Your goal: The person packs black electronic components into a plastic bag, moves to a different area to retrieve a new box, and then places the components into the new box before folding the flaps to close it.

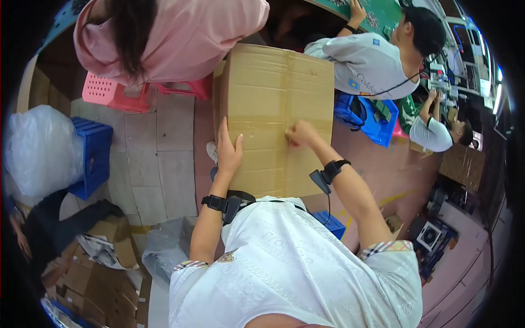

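A large closed cardboard box (pixel 257 93) stands in front of me, with clear tape running down the seam of its top. My left hand (pixel 228 150) lies along the box's left edge, fingers stretched out and thumb apart, holding nothing. My right hand (pixel 302 134) is closed, its fingertips pressed together at the taped seam near the middle of the box. Whatever those fingers may pinch is too small to make out. Black straps with small devices are on both my forearms.
A person in pink sits beyond the box near a pink stool (pixel 116 92); another in white sits right of it. Blue crates (pixel 94 156) and a clear plastic bag (pixel 44 147) are at left, flattened cardboard (pixel 90 279) at lower left. A blue bin (pixel 377 128) stands at right.
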`<state>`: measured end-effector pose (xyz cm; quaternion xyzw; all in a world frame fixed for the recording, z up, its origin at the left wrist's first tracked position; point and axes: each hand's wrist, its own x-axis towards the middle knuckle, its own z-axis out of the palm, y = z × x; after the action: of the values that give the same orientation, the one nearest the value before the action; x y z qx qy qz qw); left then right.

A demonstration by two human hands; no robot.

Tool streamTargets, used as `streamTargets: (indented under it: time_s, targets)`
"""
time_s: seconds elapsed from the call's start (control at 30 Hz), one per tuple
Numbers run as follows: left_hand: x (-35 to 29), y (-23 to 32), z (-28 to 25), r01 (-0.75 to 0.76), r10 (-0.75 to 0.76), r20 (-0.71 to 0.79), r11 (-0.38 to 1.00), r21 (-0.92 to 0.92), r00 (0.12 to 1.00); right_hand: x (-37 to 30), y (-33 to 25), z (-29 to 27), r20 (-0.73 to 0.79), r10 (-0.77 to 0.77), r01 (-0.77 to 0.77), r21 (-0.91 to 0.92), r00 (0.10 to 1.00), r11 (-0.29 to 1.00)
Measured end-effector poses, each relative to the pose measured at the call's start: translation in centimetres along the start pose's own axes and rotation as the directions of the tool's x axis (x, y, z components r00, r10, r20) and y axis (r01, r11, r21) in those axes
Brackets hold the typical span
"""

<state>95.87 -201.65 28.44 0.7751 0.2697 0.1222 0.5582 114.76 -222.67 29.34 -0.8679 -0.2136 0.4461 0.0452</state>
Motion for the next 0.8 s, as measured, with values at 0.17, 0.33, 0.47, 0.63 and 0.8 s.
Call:
streamTargets:
  time_s: [0.17,0.33,0.47,0.63,0.8]
  targets:
    - [3.8,4.7,1.1,-0.453,0.435,0.147,0.777,0.438,0.888,-8.1,-1.0,6.2,0.043,0.048,-0.054,0.164,0.998,0.985]
    - [9.2,3.3,7.8,-0.909,0.561,0.767,0.410,0.069,0.311,-13.5,-1.6,10.6,0.094,-0.016,0.009,0.075,0.995,0.997]
    - [9.4,3.7,8.6,-0.949,0.646,0.763,0.248,-0.195,0.012,-16.8,-0.7,14.4,0.166,0.013,-0.018,0.028,0.986,0.999]
    - [9.9,3.8,10.9,-0.896,0.654,0.754,0.368,-0.249,0.059,-17.8,-0.2,10.3,0.315,-0.086,-0.049,0.397,0.945,0.917]
    - [7.6,10.0,11.4,-0.837,0.590,0.799,0.492,-0.238,0.119,-15.4,-1.2,4.1,-0.854,0.210,0.289,0.377,0.477,0.880]
